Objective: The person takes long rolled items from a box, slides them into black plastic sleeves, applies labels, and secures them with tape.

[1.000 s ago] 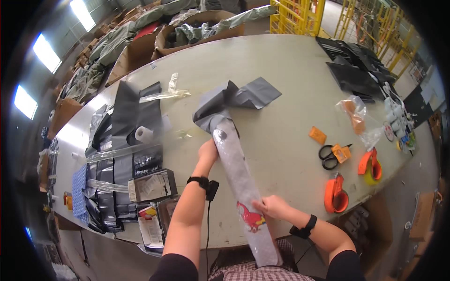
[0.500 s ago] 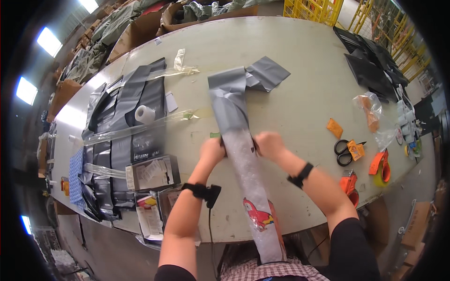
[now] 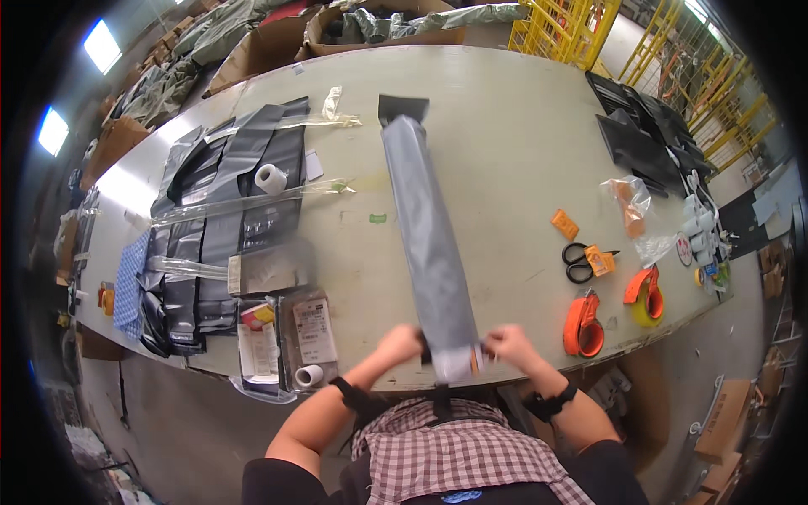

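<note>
A long grey plastic mailer bag [image 3: 431,236] lies on the table, pointing away from me, its dark flattened end at the far side. It covers nearly all of a long bubble-wrapped package [image 3: 453,367], whose near end sticks out at the table's front edge. My left hand [image 3: 402,347] is closed on the left side of the bag's open mouth. On the opposite side, my right hand [image 3: 510,347] pinches the mouth's right edge. Both wrists wear black straps.
Grey and black plastic bags [image 3: 240,194] are piled at the left, with a white roll [image 3: 270,179] on top. Boxes with labels [image 3: 313,328] sit near the front left. Black scissors [image 3: 578,263] and orange tape dispensers [image 3: 583,324] lie at right. More black bags [image 3: 644,139] lie far right.
Both hands have drawn the bag toward me along the package, covering the bubble wrap and its red parrot picture. The bag's loose far part has straightened out.
</note>
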### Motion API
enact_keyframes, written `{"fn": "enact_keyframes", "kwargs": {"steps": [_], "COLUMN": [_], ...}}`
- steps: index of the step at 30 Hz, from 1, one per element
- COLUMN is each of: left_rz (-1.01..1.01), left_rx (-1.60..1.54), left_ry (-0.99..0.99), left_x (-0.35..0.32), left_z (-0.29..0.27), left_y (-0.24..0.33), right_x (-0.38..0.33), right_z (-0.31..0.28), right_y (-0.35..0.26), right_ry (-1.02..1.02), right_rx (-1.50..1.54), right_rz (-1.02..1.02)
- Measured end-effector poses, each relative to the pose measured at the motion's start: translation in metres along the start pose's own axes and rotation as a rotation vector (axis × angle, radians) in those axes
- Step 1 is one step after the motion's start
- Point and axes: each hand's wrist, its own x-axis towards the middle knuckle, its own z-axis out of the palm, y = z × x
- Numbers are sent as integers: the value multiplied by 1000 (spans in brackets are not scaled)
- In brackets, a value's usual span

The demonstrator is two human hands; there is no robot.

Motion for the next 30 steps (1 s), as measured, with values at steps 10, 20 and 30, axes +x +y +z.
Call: {"fn": "enact_keyframes", "kwargs": {"steps": [10,20,30], "left_rz": [-67,-40,-520], "left_rx": [-224,-9,367], "left_ry": [86,-150,587], "left_x": [-38,-53,-157], "left_z": [20,-18,-184], "left_y": [0,-24,-161], "right_x": [-39,91,27], "right_z": [20,95,96], "right_y": [-46,-18,-31], "right_ry": [53,542,346], "right_rx": [-238,-494,-623], "right_rz": [79,-352,-344]}}
